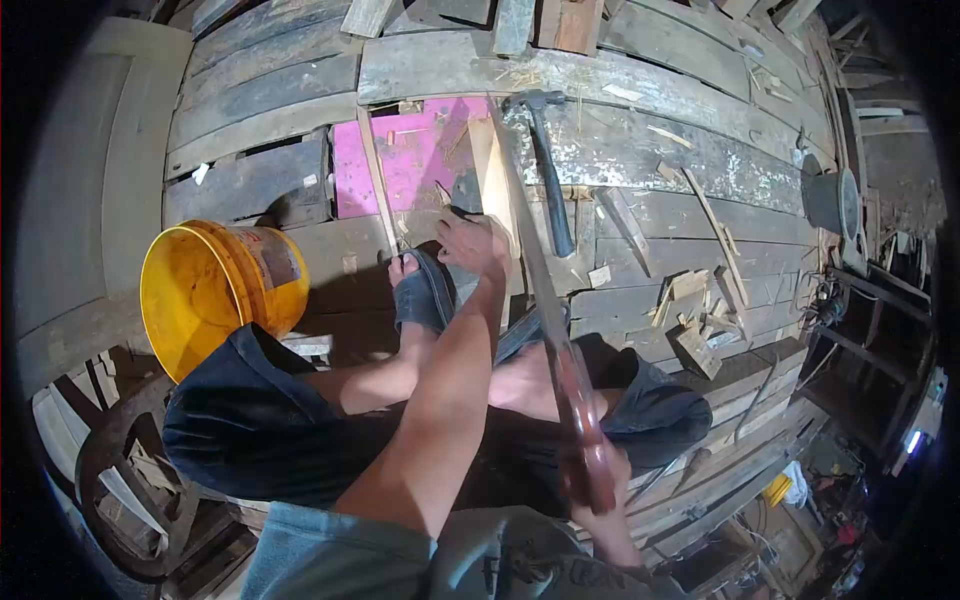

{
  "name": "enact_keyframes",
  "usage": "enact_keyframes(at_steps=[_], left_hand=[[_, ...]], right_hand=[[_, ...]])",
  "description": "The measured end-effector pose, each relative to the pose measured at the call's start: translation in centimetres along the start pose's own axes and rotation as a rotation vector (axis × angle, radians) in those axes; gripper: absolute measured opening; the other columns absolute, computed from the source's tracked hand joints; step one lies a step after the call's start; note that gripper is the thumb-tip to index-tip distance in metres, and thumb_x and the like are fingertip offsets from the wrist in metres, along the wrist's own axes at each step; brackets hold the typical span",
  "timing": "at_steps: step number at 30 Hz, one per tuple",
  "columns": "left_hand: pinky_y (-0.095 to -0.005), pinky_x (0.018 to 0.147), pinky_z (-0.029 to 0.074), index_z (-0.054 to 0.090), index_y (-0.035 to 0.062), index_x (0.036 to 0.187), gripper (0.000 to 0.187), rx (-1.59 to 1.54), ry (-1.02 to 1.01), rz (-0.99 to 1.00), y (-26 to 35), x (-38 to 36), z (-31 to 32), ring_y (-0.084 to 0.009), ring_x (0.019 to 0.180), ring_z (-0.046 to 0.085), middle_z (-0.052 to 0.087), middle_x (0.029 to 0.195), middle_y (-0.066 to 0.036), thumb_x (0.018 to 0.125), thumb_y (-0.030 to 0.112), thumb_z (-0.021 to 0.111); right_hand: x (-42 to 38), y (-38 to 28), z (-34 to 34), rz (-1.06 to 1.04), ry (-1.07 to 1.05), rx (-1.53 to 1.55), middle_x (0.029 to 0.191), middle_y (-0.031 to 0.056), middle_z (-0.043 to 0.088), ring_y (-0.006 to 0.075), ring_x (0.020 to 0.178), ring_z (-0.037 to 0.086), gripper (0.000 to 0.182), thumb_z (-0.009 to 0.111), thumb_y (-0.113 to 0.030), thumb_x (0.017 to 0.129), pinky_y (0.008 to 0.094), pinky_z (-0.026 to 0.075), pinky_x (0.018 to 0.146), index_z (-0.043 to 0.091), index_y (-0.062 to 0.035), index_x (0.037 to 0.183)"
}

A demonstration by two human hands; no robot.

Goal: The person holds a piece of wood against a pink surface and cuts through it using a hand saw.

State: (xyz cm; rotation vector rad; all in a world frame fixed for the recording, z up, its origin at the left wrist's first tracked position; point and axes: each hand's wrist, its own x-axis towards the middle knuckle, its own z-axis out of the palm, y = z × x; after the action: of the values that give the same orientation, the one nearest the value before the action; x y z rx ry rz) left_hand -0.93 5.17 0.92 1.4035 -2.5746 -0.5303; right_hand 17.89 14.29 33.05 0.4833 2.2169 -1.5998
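Note:
My left hand (472,243) is closed at the near end of a pale piece of wood (493,170); its grip is partly hidden. Touching or close to its fingers is a small dark grey piece (465,190). My right hand (600,500), low on the right, is wrapped around the reddish-brown handle of a machete (545,290). Blurred by motion, the long blade points up and away, passing just right of the pale wood. A claw hammer (552,180) with a dark handle lies right of the blade. Beneath the wood is a pink board (385,150).
I sit cross-legged on a plank floor (430,60). A yellow bucket (255,275) lies tipped by my left knee. Wood offcuts (695,345) and strips are scattered on the right, with a grey container (832,200) farther off. A thin strip (378,180) crosses the pink board.

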Motion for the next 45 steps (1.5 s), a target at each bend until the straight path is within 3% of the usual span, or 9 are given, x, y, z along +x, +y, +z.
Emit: enact_keyframes(at_steps=[6,9,11,16,23,24,29,38,45], left_hand=[[-0.0481,0.079,0.039,0.051,0.0104,0.116,0.047,0.011,-0.109,-0.011,-0.2,0.1,0.0,-0.0291,0.099,0.054,0.053,0.102,-0.011,0.074,0.028,0.062],[-0.0502,0.073,0.041,0.053,0.0104,0.111,0.038,0.023,-0.017,0.028,-0.1,0.0,0.2,-0.0313,0.093,0.057,0.055,0.096,-0.011,0.077,0.028,0.059],[-0.0511,0.075,0.039,0.053,0.0089,0.109,0.038,-0.002,-0.148,0.005,-0.6,0.4,0.1,-0.0319,0.095,0.056,0.054,0.096,-0.013,0.079,0.032,0.058],[-0.0484,0.081,0.039,0.050,0.0080,0.119,0.041,-0.032,-0.103,-0.091,2.8,1.4,-1.6,-0.0302,0.104,0.052,0.053,0.110,-0.013,0.081,0.022,0.056],[-0.0527,0.083,0.038,0.050,0.0096,0.120,0.032,-0.118,-0.114,0.025,2.8,1.9,-1.2,-0.0329,0.108,0.051,0.053,0.115,-0.015,0.091,0.024,0.048],[-0.0536,0.084,0.038,0.050,0.0097,0.120,0.031,-0.173,-0.167,0.051,2.8,2.2,-2.1,-0.0333,0.109,0.051,0.053,0.117,-0.016,0.093,0.024,0.046],[-0.0612,0.099,0.027,0.035,0.0101,0.140,0.047,-0.226,-0.253,0.383,0.1,1.5,-2.8,-0.0365,0.128,0.038,0.040,0.136,-0.020,0.096,0.024,0.042],[-0.0634,0.105,0.021,0.021,0.0046,0.146,0.058,-0.219,-0.438,0.568,-5.8,-1.1,-4.9,-0.0403,0.136,0.025,0.024,0.148,-0.023,0.096,0.024,0.041],[-0.0521,0.106,0.033,-0.001,0.0147,0.150,0.099,-0.373,-0.819,0.498,-5.9,3.7,-5.2,-0.0488,0.127,0.035,0.029,0.141,-0.031,0.083,0.031,0.069]], right_hand=[[5.6,1.4,3.1,-0.212,0.072,-0.034,0.070,0.0106,0.054,0.0213,0.060,0.057,0.008,0.060,0.000,0.074,0.0320,0.044,0.058,0.056,-0.0015,0.081],[-1.8,2.2,1.3,-0.036,-0.027,-0.009,0.071,-0.0027,0.055,0.0064,0.055,0.051,0.028,0.063,-0.005,0.081,0.0183,0.036,0.050,0.058,0.0014,0.108],[-3.7,1.4,0.2,0.269,-0.019,0.136,0.073,0.0065,0.062,0.0182,0.066,0.065,0.028,0.068,-0.003,0.069,0.0295,0.050,0.065,0.062,-0.0018,0.097],[-1.1,3.4,2.7,-0.047,-0.228,-0.096,0.071,0.0132,0.061,0.0288,0.059,0.063,0.039,0.071,-0.005,0.068,0.0343,0.049,0.058,0.059,0.0006,0.105],[-0.4,4.1,-0.1,-0.148,-0.063,-0.044,0.073,0.0062,0.061,0.0138,0.062,0.060,0.012,0.062,-0.002,0.072,0.0256,0.047,0.059,0.060,-0.0012,0.084],[0.1,5.2,-1.1,-0.281,-0.015,-0.109,0.075,0.0076,0.062,0.0181,0.065,0.062,0.030,0.066,-0.003,0.070,0.0280,0.048,0.063,0.061,-0.0021,0.099],[-0.9,6.9,-4.4,-0.195,-0.037,-0.007,0.071,0.0051,0.059,0.0136,0.065,0.058,0.009,0.063,-0.003,0.072,0.0286,0.047,0.064,0.060,-0.0049,0.080],[-4.5,8.1,-7.7,-0.223,-0.155,-0.024,0.071,0.0038,0.060,0.0118,0.065,0.058,0.016,0.064,-0.003,0.068,0.0250,0.045,0.063,0.061,-0.0038,0.084],[-4.7,6.0,-8.2,-0.075,-0.026,-0.010,0.075,0.0026,0.058,0.0115,0.068,0.052,0.016,0.064,-0.008,0.073,0.0265,0.044,0.064,0.060,-0.0012,0.087]])
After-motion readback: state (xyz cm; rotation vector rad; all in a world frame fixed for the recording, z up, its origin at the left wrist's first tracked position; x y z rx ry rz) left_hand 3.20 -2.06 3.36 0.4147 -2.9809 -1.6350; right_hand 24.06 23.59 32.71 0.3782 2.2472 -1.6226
